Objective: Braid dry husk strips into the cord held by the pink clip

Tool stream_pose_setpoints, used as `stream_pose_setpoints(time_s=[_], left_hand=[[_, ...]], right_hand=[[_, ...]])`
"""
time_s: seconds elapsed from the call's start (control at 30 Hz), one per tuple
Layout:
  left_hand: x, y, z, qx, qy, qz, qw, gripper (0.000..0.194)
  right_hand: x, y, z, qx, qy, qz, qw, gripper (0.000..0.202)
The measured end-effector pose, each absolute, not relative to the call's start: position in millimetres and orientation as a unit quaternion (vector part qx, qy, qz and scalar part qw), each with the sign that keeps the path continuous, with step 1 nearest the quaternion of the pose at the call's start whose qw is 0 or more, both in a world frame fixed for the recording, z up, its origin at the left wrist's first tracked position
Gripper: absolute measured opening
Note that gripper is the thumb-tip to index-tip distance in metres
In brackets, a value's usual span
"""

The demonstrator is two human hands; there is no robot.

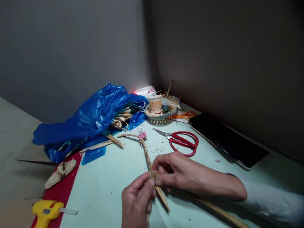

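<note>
My left hand and my right hand both pinch a thin braid of dried leaf strips above the pale green table. The braid runs up and left from my fingers to a pink binder clip clamped near its far end. Loose unbraided strips hang below my fingers, and one long strip trails right under my right forearm.
Red scissors lie just beyond my right hand. A blue plastic bag holds more dried strips at the left. A small basket with a paper cup, orange scissors, a dark tablet and a yellow glue gun also lie about.
</note>
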State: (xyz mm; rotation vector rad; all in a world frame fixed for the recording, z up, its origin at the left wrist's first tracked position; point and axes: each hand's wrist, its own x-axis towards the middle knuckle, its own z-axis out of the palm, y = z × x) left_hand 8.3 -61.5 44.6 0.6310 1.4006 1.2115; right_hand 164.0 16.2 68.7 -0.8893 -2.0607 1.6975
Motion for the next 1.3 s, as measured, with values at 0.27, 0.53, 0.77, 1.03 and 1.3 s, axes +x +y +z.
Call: stream_pose_setpoints(time_s=[0.27, 0.53, 0.77, 1.03, 1.3], left_hand=[[8, -55, 50, 0.284, 0.614, 0.474, 0.563, 0.041], [6, -54, 31, 0.262, 0.641, 0.474, 0.544, 0.045], [2, -46, 23, 0.302, 0.65, 0.434, 0.546, 0.044], [2, -41, 29, 0.35, 0.623, 0.434, 0.549, 0.038], [1, -41, 25, 0.374, 0.623, 0.439, 0.529, 0.03]], right_hand=[[172, 14, 73, -0.299, -0.751, 0.566, 0.159, 0.019], [173, 3, 70, -0.368, -0.806, 0.438, 0.152, 0.024], [171, -3, 57, -0.403, -0.79, 0.437, 0.148, 0.031], [171, -2, 55, -0.405, -0.786, 0.453, 0.114, 0.033], [172, 18, 86, -0.347, -0.883, 0.3, 0.095, 0.025]])
